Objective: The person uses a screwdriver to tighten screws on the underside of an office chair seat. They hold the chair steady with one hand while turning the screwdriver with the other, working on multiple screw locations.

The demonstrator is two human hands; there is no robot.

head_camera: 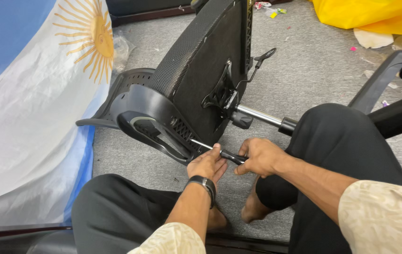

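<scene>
Both hands work one screwdriver [219, 153]: right hand [259, 157] clenched round its handle, left hand [206, 164] pinching the shaft, tip at the overturned office chair [201, 75]'s armrest bracket [151, 117]. Screw-driving step, seemingly; next needs steady turning.

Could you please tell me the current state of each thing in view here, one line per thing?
Office chair: tipped on its side on the carpet, underside facing the person.
Gas cylinder: attached beneath the seat, jutting sideways.
Screwdriver: tip at the chair's armrest bracket.
Left hand: steadying the shaft.
Right hand: closed on the handle.
Flag: draped, creased.
</scene>
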